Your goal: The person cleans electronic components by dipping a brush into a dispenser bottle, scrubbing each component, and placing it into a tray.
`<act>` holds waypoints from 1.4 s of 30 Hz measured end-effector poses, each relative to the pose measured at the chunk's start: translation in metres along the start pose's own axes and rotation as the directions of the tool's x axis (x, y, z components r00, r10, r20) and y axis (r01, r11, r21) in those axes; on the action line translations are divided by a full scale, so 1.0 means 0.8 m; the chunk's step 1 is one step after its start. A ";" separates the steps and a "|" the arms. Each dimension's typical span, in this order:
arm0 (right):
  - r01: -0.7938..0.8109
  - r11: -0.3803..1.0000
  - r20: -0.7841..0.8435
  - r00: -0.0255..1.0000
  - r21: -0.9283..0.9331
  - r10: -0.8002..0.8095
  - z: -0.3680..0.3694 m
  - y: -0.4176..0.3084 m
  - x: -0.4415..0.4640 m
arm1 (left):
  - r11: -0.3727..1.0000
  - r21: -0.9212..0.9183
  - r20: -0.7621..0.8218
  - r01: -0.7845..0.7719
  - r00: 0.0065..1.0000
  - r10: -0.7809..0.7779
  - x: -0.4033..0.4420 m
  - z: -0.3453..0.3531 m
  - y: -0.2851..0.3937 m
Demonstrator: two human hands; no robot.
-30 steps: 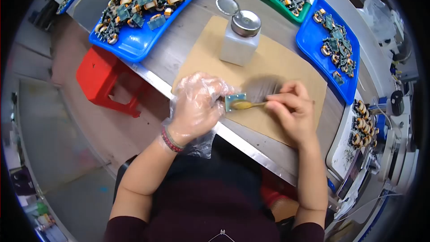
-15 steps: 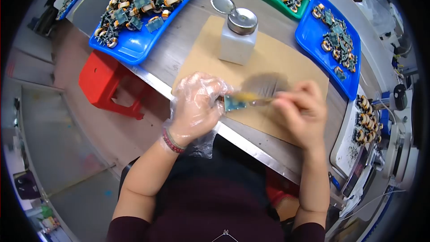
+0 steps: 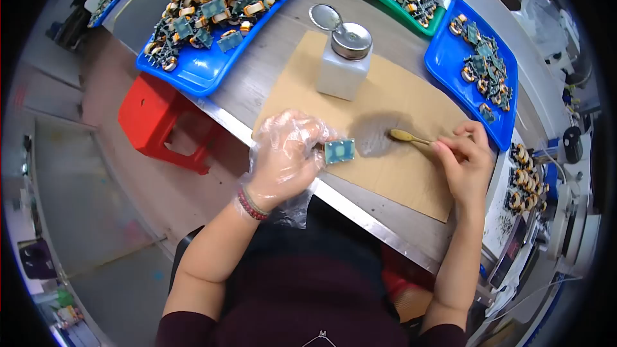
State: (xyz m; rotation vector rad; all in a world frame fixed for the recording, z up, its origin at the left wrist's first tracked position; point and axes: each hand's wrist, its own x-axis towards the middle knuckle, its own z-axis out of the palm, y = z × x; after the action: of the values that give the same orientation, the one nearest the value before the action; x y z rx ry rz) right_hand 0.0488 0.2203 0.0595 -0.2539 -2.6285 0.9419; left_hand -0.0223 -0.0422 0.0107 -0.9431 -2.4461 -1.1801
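Observation:
My left hand [image 3: 289, 154], in a clear plastic glove, pinches a small green circuit board [image 3: 339, 151] by its left side. The board's flat face is turned up, and its far parts are hidden by my fingers. Between the fingertips of my right hand [image 3: 468, 160] is the thin handle of a small brush [image 3: 410, 136] with a yellowish head. The brush head points left, over a dark wet stain on the brown cardboard [image 3: 411, 183], apart from the board. Behind my left hand stands a white square dispenser bottle [image 3: 344, 74], its metal lid flipped back.
A blue tray [image 3: 193, 77] heaped with circuit boards and coils sits at the upper left. A green tray [image 3: 440, 22] and another blue tray [image 3: 443, 71] hold more at the back and right. More coils [image 3: 527, 180] lie at far right. A red stool [image 3: 144, 119] stands beside the table.
My right hand has drawn the brush away from the board, to the right. The board stays in my left hand and now shows in full. The view has shifted slightly.

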 end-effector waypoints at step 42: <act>0.235 0.971 -0.226 0.949 0.038 -0.221 -0.008 -0.003 -0.010 | 0.098 -0.771 0.519 0.629 0.710 -0.476 -0.001 -0.042 0.095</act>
State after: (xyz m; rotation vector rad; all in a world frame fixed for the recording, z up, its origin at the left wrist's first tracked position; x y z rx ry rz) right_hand 0.0584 0.2199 0.0638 -0.0328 -2.3584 0.8645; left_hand 0.0266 -0.0337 0.0771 -0.1025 -2.0580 -3.1185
